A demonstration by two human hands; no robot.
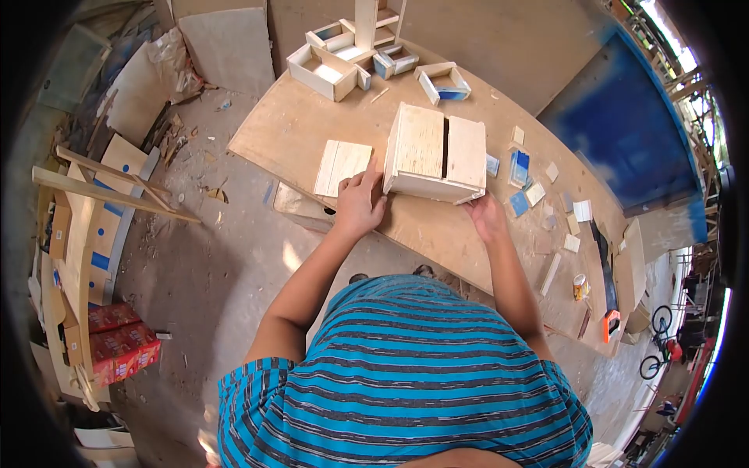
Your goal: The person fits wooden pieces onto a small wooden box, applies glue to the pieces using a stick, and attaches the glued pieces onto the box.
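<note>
A pale wooden box (pixel 419 144) with a dark slot across its top stands on the wooden table (pixel 273 129) in front of me. My left hand (pixel 361 204) lies between that box and a flat wooden panel (pixel 342 165), its fingers apart and reaching over the panel's right edge. At the box's lower right corner is my right hand (pixel 487 216), its fingertips under the edge and partly hidden by the box. Small wood blocks, some painted blue (pixel 519 168), lie to the right of the box.
Open wooden trays (pixel 324 74) stand at the table's back. A saw with an orange handle (pixel 611 325) and a small cup (pixel 580 286) are at the right end. Red boxes (pixel 125 351) and a wooden frame (pixel 117 191) are at the left.
</note>
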